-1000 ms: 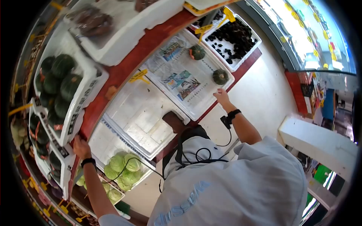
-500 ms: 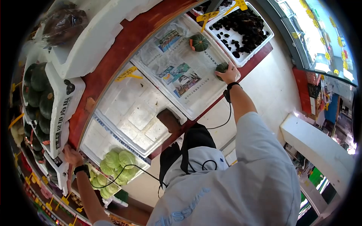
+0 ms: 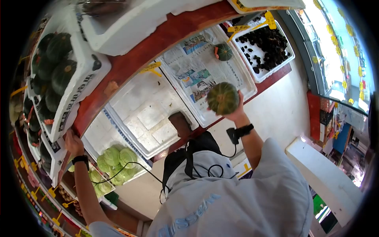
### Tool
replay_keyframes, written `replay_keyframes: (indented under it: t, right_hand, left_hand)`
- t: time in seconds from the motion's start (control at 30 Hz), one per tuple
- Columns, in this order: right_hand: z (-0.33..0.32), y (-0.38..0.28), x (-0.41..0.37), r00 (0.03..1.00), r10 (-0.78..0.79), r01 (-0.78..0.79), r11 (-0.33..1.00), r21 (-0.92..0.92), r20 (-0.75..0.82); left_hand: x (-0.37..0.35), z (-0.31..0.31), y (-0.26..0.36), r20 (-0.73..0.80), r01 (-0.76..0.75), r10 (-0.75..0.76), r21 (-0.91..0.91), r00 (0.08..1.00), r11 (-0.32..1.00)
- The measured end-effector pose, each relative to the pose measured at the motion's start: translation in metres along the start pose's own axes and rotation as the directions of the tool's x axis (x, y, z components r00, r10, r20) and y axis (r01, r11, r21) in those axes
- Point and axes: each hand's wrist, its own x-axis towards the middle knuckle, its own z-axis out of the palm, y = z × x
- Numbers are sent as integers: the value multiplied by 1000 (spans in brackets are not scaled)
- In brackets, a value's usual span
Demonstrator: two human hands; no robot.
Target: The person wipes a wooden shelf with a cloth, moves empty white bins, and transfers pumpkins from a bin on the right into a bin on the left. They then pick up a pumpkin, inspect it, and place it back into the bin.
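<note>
My right hand [image 3: 236, 110] holds a round green striped pumpkin [image 3: 222, 98], raised above the near part of a white foam tray. The fingers wrap its right side and underside. A second small green pumpkin [image 3: 224, 51] with an orange patch lies at the far end of that newspaper-lined tray [image 3: 246, 81]. At the left, my left hand [image 3: 74, 143] is closed on the edge of the red shelf [image 3: 91, 114], beside a white foam box [image 3: 85, 71] of dark green pumpkins [image 3: 63, 75]. Its fingertips are partly hidden.
Beside the lined tray stands another white tray [image 3: 142, 106] with a brown block [image 3: 180, 124] in its corner. Light green cabbages [image 3: 118, 158] fill a lower tray. Dark pieces lie in a far white tray [image 3: 291, 55]. A black cable [image 3: 148, 169] loops across my front.
My right hand has lifted the pumpkin off the tray's near right corner and brought it closer to me, leftward and up toward the camera. My left hand stays at the shelf edge; the view has shifted.
</note>
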Motion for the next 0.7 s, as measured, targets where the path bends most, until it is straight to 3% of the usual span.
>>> replay_keyframes:
  t: [0.03, 0.1, 0.17, 0.23, 0.3, 0.4, 0.5, 0.57, 0.63, 0.7]
  right_hand:
    - [23, 12, 3, 998, -31, 27, 996, -84, -46]
    - [56, 26, 10, 996, 87, -85, 987, -135, 6]
    - [107, 37, 16, 975, 174, -132, 953, -274, 137]
    - [170, 40, 34, 924, 248, -43, 821, -569, 290]
    - [217, 49, 57, 871, 334, -15, 752, -659, 360]
    - [316, 75, 80, 844, 220, 346, 471, -811, 488]
    - [383, 102, 137, 867, 91, 378, 518, -767, 489]
    - [440, 113, 187, 900, 114, 298, 544, -785, 421]
    - [479, 115, 250, 926, 126, 291, 362, -886, 356]
    - [512, 123, 298, 944, 0, 327, 150, -933, 330]
  left_hand:
    - [2, -1, -1, 4, -4, 4, -17, 1000, 1000]
    - [1, 5, -8, -71, -114, 117, 46, 991, 992]
    - [-2, 10, -11, -136, -133, 135, 19, 982, 991]
    - [13, -15, 22, -129, -80, 71, -67, 989, 995]
    - [20, -19, 32, -243, -124, 102, -76, 965, 989]
    - [18, -18, 30, -199, -75, 62, -62, 978, 995]
    - [18, -23, 32, -163, -55, 34, -129, 986, 990]
    - [19, -26, 33, -161, -49, 28, -129, 987, 990]
    - [19, -26, 34, -175, -48, 25, -132, 984, 990]
    - [18, -22, 31, -181, -45, 19, -142, 983, 989]
